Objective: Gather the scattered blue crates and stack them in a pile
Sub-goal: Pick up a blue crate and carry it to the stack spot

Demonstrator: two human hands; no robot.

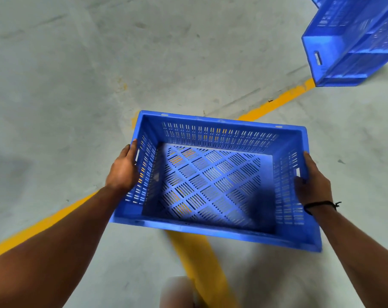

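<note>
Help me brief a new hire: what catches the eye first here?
An empty blue slotted crate fills the centre, held by the left hand and right hand at its short sides. More blue crates stand piled at upper right, and yellow lines cross the grey floor beneath.

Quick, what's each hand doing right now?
Left hand: holding the blue crate by its left end.
Right hand: holding the same crate by its right end.

left hand: grips blue crate side | right hand: grips opposite side | both: stretched forward
</note>
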